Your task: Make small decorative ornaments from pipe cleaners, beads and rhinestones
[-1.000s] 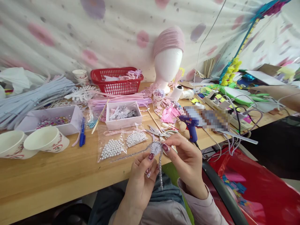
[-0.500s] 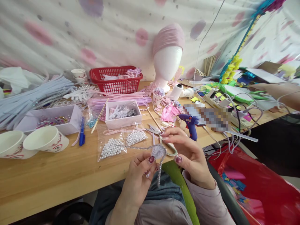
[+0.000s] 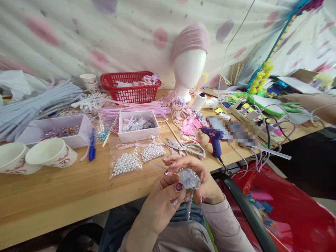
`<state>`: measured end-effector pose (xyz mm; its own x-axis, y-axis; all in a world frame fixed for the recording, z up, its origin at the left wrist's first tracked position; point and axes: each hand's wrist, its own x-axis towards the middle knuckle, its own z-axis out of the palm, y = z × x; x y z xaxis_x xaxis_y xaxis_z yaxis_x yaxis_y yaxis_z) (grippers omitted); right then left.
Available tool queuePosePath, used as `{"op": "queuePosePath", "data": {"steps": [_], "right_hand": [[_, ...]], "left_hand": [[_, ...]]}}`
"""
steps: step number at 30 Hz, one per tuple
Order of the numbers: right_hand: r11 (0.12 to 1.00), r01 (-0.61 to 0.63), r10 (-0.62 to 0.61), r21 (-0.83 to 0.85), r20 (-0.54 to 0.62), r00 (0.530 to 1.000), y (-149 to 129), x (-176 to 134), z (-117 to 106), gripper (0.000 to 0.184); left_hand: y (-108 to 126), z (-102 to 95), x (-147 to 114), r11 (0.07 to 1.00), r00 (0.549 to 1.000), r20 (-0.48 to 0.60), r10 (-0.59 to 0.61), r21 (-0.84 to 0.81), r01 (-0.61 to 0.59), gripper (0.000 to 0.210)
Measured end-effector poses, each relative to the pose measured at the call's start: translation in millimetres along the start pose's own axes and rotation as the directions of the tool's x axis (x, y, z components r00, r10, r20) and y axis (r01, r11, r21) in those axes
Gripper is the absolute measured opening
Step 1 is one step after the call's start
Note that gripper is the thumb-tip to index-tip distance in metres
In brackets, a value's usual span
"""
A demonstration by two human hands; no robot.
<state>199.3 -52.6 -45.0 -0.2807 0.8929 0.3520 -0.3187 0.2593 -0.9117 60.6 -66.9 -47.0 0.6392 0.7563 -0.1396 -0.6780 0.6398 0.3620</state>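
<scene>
Low in front of the table edge, my left hand [image 3: 162,203] pinches a pale grey-white fluffy flower [image 3: 189,179] between thumb and fingers. A silver tinsel pipe cleaner [image 3: 189,206] curves round the flower's right side. One end of it hangs down, and another stretches left behind the fingers. My right hand [image 3: 203,175] is closed around the far side, its fingers bent over the tinsel; their exact contact is partly hidden. Just beyond lie scissors [image 3: 196,149] and bags of white pearl beads [image 3: 126,165].
A blue glue gun [image 3: 215,141] stands right of the scissors. Behind are a white box [image 3: 139,134], a red basket [image 3: 128,94] and a foam head [image 3: 189,68]. Paper cups [image 3: 52,154] stand at left. Another person's arm [image 3: 312,103] reaches in at far right, near cables.
Both hands have moved down and right with the flower, away from the scissors. The flower now faces up more, and my right fingers have closed in over the tinsel.
</scene>
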Motion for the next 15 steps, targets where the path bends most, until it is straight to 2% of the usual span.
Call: {"op": "queuePosePath", "data": {"steps": [7, 15], "right_hand": [[0.996, -0.010, 0.005, 0.084, 0.062, 0.998, 5, 6, 7, 0.046], [0.997, 0.043, -0.047, 0.056, 0.063, 0.997, 12, 5, 9, 0.037]], "left_hand": [[-2, 1.2, 2, 0.997, 0.994, -0.092, 0.060, -0.035, -0.064, 0.024], [-6, 5.1, 1, 0.990, 0.996, -0.084, 0.031, -0.134, -0.042, 0.024]]}}
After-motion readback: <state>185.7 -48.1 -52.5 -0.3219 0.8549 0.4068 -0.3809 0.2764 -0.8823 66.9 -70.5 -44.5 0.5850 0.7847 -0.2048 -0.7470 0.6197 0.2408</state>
